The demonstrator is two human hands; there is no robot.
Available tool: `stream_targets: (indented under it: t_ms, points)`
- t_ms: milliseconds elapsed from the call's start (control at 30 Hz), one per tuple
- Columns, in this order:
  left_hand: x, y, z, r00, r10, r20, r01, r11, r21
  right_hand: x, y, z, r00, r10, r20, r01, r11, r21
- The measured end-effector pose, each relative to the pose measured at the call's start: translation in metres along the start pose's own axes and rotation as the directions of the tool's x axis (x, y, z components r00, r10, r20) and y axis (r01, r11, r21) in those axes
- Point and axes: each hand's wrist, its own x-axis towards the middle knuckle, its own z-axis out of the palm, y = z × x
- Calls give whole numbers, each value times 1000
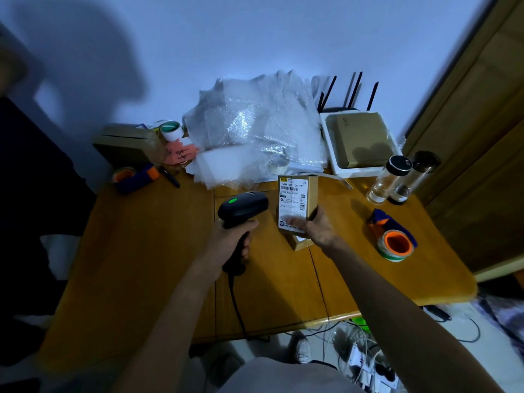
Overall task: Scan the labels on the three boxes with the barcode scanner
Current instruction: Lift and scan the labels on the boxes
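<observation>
Far left on the wooden desk (141, 251), a brown cardboard box (129, 143) is parked near the wall, with a blue tape dispenser (133, 177) holding an orange-cored roll just in front of it and a black pen (170, 175) beside that. A white tape roll with a green core (171, 129) and some pink paper with writing (180, 152) are seen just right of that box.

Moving over, the barcode scanner (242, 207) is gripped by the left hand (231, 242), fingers wrapped tight round the handle, head pointed toward the right. A green light is lit on top of it, and its black cable (236, 304) is trailed back off the near desk edge. Behind it, a big heap of bubble wrap (252, 129) is piled against the wall.

Just right of the scanner, a small cardboard box (297, 205) is lying on the desk with its white shipping label (292, 199) facing up. It's steadied by the right hand (317, 226), loosely open, fingers laid flat on the label's near end, thumb against the box's right side.

Further right, a gold box in a white tray (358, 140) is sitting in front of a black router with antennas (348, 93). 2 clear bottles with dark lids (397, 180) are stood near it, and a second tape dispenser (394, 239) is lying at the right edge.
</observation>
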Motion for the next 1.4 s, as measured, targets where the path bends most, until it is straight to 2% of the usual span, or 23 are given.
stream_targets:
  t_ms: [567, 1100, 1233, 1400]
  points:
    - [5, -11, -6, 1000, -6, -11, 6, 1000, 22, 2, 6, -1, 1000, 1, 19, -1, 1000, -8]
    - [2, -16, -11, 998, -28, -51, 28, 1000, 7, 14, 18, 2, 985, 139, -99, -138, 990, 20]
    - [0, -18, -15, 994, -71, -82, 69, 997, -28, 18, 22, 9, 981, 174, -88, -175, 984, -9]
    - [-1, -18, -21, 990, -95, -107, 90, 995, -46, 21, 28, 24, 974, 222, -40, -220, 974, 54]
